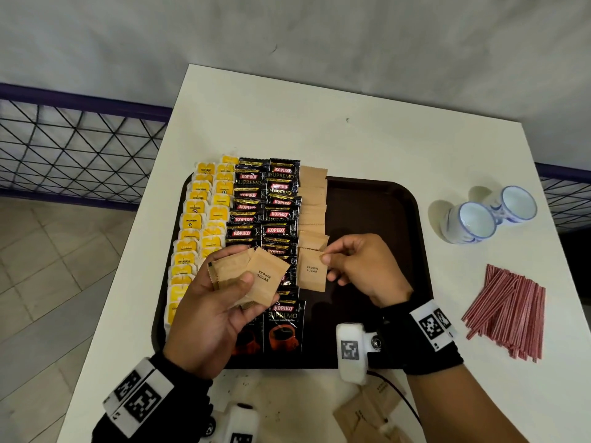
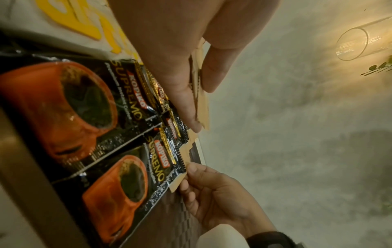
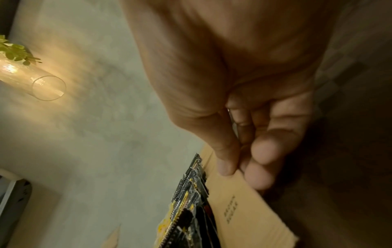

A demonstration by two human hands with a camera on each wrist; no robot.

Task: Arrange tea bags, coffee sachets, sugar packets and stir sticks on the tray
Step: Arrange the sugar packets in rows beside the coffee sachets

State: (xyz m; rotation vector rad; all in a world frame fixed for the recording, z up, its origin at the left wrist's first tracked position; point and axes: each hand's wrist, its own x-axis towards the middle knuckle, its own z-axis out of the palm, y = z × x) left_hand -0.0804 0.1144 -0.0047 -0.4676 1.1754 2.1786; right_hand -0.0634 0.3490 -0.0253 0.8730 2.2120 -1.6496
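A dark brown tray [image 1: 377, 212] holds two columns of yellow tea bags [image 1: 195, 225], two columns of black coffee sachets [image 1: 268, 206] and one column of tan sugar packets [image 1: 312, 199]. My left hand [image 1: 217, 302] grips a small fanned stack of brown sugar packets [image 1: 256, 276] above the tray's front left. My right hand [image 1: 358, 266] pinches one sugar packet [image 1: 311, 273] by its upper right corner, low over the near end of the sugar column. In the right wrist view thumb and fingers pinch that packet [image 3: 244, 206]. Red stir sticks [image 1: 508, 311] lie on the table at right.
Two white and blue cups [image 1: 486, 215] lie on their sides right of the tray. More sugar packets [image 1: 367, 414] lie on the white table [image 1: 319, 129] at the front edge. The tray's right half is bare. A railing [image 1: 73, 139] runs on the left.
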